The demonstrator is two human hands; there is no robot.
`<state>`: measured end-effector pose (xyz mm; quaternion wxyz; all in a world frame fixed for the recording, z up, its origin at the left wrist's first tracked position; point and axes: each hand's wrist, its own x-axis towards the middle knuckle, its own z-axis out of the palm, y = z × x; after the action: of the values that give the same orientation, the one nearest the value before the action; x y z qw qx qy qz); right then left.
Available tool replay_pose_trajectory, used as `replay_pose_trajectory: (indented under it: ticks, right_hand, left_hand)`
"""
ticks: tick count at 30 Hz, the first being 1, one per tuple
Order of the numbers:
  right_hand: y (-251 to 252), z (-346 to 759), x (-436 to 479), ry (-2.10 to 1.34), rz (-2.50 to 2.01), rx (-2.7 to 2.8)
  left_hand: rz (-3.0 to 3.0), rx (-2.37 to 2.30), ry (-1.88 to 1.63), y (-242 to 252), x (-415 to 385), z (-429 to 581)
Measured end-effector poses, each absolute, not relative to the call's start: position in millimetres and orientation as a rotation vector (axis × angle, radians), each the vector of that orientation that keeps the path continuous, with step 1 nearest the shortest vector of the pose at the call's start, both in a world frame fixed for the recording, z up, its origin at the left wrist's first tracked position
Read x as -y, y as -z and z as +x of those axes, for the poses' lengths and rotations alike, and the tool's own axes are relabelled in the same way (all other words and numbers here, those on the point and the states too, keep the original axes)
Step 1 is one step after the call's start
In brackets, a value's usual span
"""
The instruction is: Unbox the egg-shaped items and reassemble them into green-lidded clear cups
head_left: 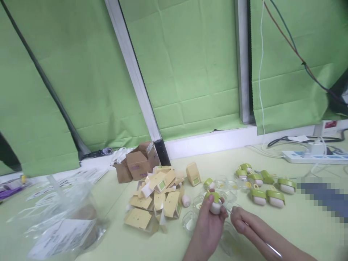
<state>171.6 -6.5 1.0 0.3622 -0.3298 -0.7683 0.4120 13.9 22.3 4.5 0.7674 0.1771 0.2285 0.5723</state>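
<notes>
My left hand point(208, 228) is closed around a small rounded item with a green top and white body point(215, 206). My right hand point(244, 221) is a fist just right of it, gripping a thin pale rod-like tool point(227, 208) whose tip meets the item's side. The tool's kind is not clear, as the fist hides most of it. Clear plastic shells point(190, 220) lie around and under the hands. Behind them rests another green-topped piece point(208, 183). A small pinkish-white piece point(186, 201) sits left of my left hand.
Small yellow cartons point(171, 203) are heaped at left centre, before a brown cardboard box point(138, 165). Several green-and-white items point(276, 198) stand at the right. A power strip point(295, 156) with cables lies behind them. A clear plastic bag point(87, 195) occupies the left.
</notes>
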Motion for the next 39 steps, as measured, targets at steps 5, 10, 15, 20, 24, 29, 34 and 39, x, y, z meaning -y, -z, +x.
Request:
replay_pose_trajectory:
  ticks: [5,10,15,20,24,29,34,39]
  right_hand:
    - [-7,171,12,-1.108,-0.845,1.962]
    - [-6,171,10,-1.150,-0.835,1.905]
    - [-2,171,8,-1.186,-0.825,1.879]
    - [-5,163,14,-1.201,-0.789,1.755]
    - [-4,148,19,-1.266,-0.668,1.518]
    - [10,142,9,-1.461,-0.509,1.171]
    - [4,163,-11,-1.436,-0.544,1.076]
    - [-5,174,-19,-1.102,-0.863,1.354]
  left_hand:
    - [0.292,-0.454,-1.215,-4,-20,17]
    - [0.280,-0.432,-1.218,-3,-21,16]
    - [0.336,-0.419,-1.210,-1,-22,15]
    - [0.506,-0.407,-1.159,0,-22,16]
    - [0.568,-0.403,-1.159,3,-20,21]
    - [0.684,-0.474,-1.162,4,-16,23]
    - [0.899,-0.571,-1.222,4,-21,15]
    - [1.140,-0.774,-1.190,6,-26,9]
